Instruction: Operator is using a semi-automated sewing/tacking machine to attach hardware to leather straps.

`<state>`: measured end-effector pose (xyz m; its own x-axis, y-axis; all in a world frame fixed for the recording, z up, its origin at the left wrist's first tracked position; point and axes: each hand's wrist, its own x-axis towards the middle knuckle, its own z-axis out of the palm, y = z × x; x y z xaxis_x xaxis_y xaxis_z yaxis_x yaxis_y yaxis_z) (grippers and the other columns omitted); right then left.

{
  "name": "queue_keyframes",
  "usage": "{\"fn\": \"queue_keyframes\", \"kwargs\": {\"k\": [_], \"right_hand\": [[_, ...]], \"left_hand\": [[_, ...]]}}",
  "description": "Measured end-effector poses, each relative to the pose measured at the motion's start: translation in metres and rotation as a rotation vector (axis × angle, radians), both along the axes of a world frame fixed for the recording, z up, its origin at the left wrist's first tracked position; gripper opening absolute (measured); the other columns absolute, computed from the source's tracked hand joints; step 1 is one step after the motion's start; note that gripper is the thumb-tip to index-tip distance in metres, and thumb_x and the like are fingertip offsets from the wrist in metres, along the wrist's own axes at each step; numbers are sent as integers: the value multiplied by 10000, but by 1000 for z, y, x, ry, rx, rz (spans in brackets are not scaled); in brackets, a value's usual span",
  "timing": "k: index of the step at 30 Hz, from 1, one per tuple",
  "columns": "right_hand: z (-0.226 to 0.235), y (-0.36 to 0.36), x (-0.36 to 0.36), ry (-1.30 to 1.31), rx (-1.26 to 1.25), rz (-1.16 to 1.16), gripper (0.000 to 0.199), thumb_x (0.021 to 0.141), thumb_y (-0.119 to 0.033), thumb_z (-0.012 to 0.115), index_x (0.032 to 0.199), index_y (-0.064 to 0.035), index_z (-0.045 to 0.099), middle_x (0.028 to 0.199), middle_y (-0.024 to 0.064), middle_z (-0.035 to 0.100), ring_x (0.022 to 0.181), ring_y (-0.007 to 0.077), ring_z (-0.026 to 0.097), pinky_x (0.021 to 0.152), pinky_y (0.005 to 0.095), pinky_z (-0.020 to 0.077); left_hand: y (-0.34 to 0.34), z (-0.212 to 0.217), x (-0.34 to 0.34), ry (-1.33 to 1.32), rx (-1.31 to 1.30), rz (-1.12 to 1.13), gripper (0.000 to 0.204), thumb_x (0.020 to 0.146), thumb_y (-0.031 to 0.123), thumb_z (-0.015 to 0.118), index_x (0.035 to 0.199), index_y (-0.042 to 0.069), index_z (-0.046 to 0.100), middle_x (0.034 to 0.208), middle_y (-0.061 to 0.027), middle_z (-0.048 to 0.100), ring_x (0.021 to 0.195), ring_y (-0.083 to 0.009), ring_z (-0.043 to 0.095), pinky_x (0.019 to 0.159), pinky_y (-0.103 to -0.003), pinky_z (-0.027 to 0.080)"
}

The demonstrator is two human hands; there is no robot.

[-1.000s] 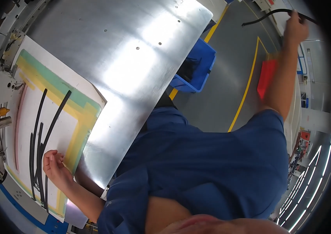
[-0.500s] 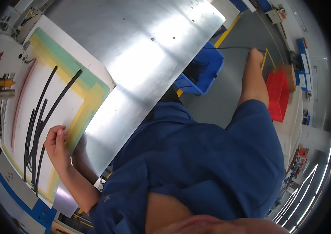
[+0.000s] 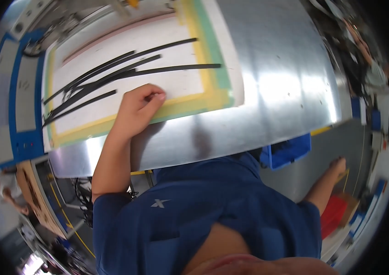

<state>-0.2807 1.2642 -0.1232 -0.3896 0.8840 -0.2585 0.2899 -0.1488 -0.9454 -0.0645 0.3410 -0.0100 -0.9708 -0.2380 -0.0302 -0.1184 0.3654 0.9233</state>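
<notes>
My left hand (image 3: 142,104) hovers over the near edge of a white board (image 3: 180,85) bordered with yellow and green tape. Its fingers are curled in, thumb against them, and nothing shows in them. Several thin black strips (image 3: 176,68) lie across the board just beyond this hand, some crossing at their left ends. Far out to the right, my right hand (image 3: 339,166) hangs at the end of a stretched arm above the floor. It is small and smeared, so its fingers do not show clearly. A blue bin (image 3: 290,158) with dark contents stands between that hand and the table.
The board lies on a shiny metal table (image 3: 277,114). Machine parts (image 3: 61,30) stand along its far left side, near a blue and white panel (image 3: 25,96). A red box (image 3: 334,215) is at the lower right. Other people (image 3: 9,195) are at the left and upper right.
My view has turned, bringing the board toward the middle and the bin lower right. The dark strip that ran from my right hand to the bin no longer shows. My left hand stays by the board's edge.
</notes>
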Motion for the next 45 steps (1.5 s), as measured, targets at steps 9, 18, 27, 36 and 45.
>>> {"fn": "queue_keyframes", "kwargs": {"k": [9,18,27,36,45], "right_hand": [[128,-331,-100,250,611,530,188,937,-221,742,961,-37,711,773,21,592,586,100,480,491,289,331],[172,-625,-33,269,1157,1828,277,857,-68,787,1116,-30,696,931,98,643,809,220,607,655,320,459],[145,-683,-50,307,1128,2076,177,888,-16,721,1041,10,635,967,139,640,866,301,647,786,369,519],[139,-639,-71,114,1043,1936,147,913,10,654,1054,-17,623,986,66,621,908,178,593,778,291,486],[205,-739,29,422,1235,1859,239,839,-14,759,1067,-18,684,985,138,654,856,314,661,753,359,549]], "left_hand": [[-92,30,65,53,-444,369,174,920,149,731,1027,12,736,934,-123,715,873,-229,678,750,-335,530],[-283,-8,226,-303,-943,780,349,952,70,601,1295,66,662,1172,-190,695,1079,-380,668,960,-444,522],[-234,6,223,-209,-814,616,275,912,-40,599,1178,23,632,1164,-163,665,1137,-373,644,976,-420,511],[-295,4,262,-497,-1136,800,180,961,27,571,1131,51,626,1130,-161,685,1110,-403,637,929,-490,494],[-266,120,190,-18,-1390,652,264,1005,39,548,1227,101,677,1076,-155,727,973,-359,707,850,-420,558]]}}
